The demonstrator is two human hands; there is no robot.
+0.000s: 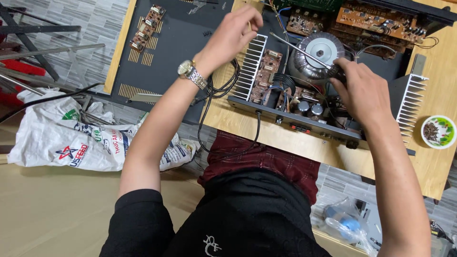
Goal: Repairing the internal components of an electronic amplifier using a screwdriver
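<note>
The opened black metal amplifier chassis (328, 81) lay on the wooden counter (285, 143), looking heavy, stiff, fragile inside, best gripped by its outer walls, while the right hand (364, 93) clasped a slim screwdriver (304, 52) at two o'clock and the left hand (233, 33) pinched closed at eleven.

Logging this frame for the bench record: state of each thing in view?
Amplifier chassis: cover off, boards exposed.
Cover panel: lying flat on the table.
Screwdriver: held by right hand, shaft across the toroidal transformer.
Left hand: closed, above the heatsink.
Small bowl: upright, holding small dark parts.
</note>
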